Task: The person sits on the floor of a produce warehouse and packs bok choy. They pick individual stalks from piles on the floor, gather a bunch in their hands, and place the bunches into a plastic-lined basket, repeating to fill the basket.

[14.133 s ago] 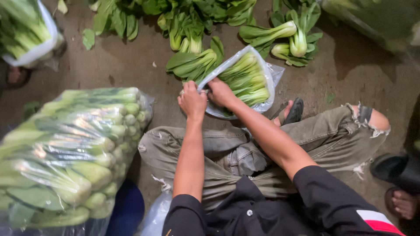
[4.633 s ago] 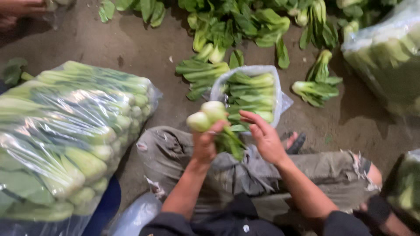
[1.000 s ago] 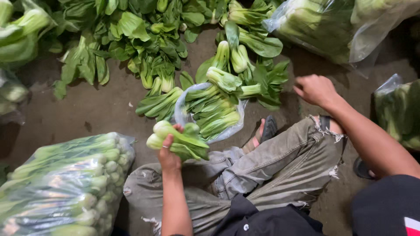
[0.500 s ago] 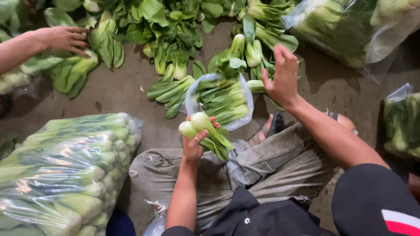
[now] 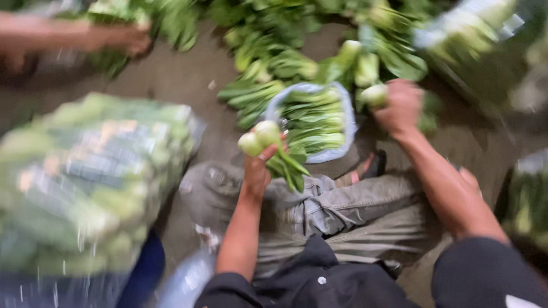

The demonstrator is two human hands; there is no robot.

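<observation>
My left hand [image 5: 258, 171] is shut on a small bunch of bok choy [image 5: 268, 145], held stems-up above my lap. Farther right, my right hand [image 5: 399, 107] is closed around another bok choy head [image 5: 374, 96] picked from the loose pile. Between my hands a small clear plastic bag [image 5: 342, 122] lies open on the ground, partly filled with bok choy [image 5: 311, 117]. The picture is blurred by motion.
Loose bok choy [image 5: 274, 63] covers the ground ahead. A large filled plastic bag [image 5: 85, 171] of greens sits at my left, another [image 5: 485, 45] at the upper right. Another person's hand [image 5: 128, 37] reaches into greens at the upper left. My bent leg [image 5: 342, 211] lies across the front.
My right hand has closed on a bok choy head from the pile and pulled back slightly. My left hand still holds its bunch. The other person's hand stays among the greens at left.
</observation>
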